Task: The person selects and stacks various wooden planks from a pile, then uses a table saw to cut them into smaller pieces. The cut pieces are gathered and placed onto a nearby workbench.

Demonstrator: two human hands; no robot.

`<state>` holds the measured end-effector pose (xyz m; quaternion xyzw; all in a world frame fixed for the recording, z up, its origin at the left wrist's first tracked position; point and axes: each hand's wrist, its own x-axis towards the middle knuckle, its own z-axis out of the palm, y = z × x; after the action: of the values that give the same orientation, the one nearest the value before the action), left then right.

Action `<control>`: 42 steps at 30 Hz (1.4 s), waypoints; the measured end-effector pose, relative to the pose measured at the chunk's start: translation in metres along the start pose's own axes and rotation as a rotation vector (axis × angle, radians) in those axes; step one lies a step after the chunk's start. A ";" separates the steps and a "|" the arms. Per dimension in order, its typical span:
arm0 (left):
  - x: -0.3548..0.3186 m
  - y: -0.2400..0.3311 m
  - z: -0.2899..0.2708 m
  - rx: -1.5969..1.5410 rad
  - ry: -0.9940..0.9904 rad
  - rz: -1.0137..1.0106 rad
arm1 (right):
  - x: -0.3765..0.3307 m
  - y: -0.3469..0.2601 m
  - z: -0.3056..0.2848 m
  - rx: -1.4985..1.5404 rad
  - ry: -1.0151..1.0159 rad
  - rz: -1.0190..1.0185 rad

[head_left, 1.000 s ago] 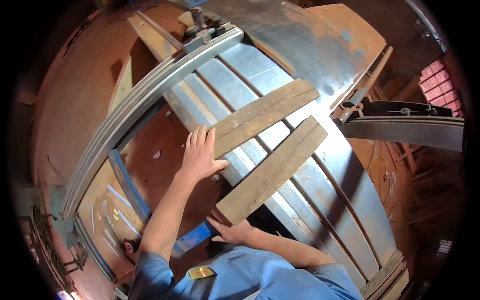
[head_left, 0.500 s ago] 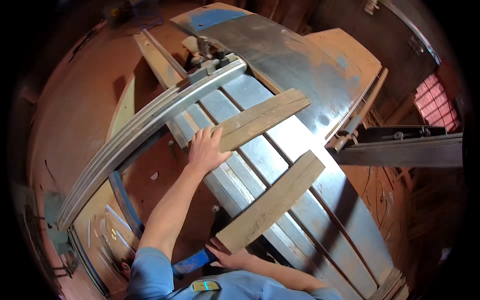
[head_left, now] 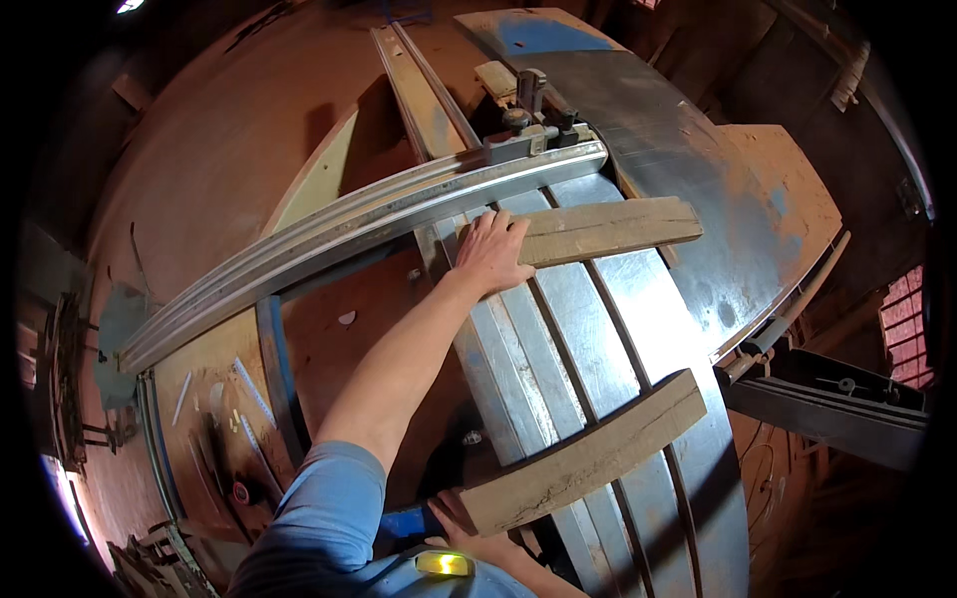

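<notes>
My left hand (head_left: 488,254) grips the left end of a rough wooden board (head_left: 608,234). That board lies across the slotted metal machine table (head_left: 588,324), near a long metal fence (head_left: 399,209). Closer to me, a second wooden board (head_left: 598,458) reaches over the same table at a slant. Its left end sticks out past the table edge, where my right hand (head_left: 469,528) holds it from below. The board hides part of the right hand's fingers.
Clamp-like metal fittings (head_left: 533,125) stand at the fence's far end. Beyond the slotted table is a wide dark metal surface (head_left: 688,189). At left, a wooden shelf (head_left: 214,419) carries small strips and a round red item (head_left: 240,492). A dark beam (head_left: 827,419) projects at right.
The whole view has turned and shifted, so the table and fence sit further right. Both hands keep hold of the same boards, whose places on the table look much the same.
</notes>
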<state>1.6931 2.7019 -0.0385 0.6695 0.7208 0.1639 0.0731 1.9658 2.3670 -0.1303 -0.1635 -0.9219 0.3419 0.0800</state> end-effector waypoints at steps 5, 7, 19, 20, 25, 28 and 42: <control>0.003 -0.011 -0.003 0.018 -0.004 -0.029 | 0.000 0.001 -0.002 -0.019 -0.027 0.012; 0.005 -0.016 -0.003 0.014 -0.009 -0.030 | -0.002 0.002 0.002 -0.031 -0.096 0.055; 0.011 -0.027 -0.003 0.031 0.073 0.013 | 0.004 -0.006 -0.008 -0.061 -0.079 0.084; 0.011 -0.026 -0.005 0.035 0.072 0.019 | 0.005 -0.006 -0.008 -0.052 -0.065 0.082; 0.011 -0.024 -0.007 0.025 0.059 -0.022 | 0.006 -0.008 -0.006 -0.024 -0.040 0.080; 0.013 -0.020 -0.004 0.020 0.096 -0.032 | 0.002 -0.006 -0.002 0.012 -0.034 0.090; 0.024 -0.024 -0.001 0.064 0.136 -0.102 | -0.003 -0.002 0.007 -0.117 -0.021 0.039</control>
<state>1.6677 2.7246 -0.0428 0.6212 0.7622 0.1818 0.0107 1.9664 2.3602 -0.1343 -0.1821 -0.9378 0.2907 0.0541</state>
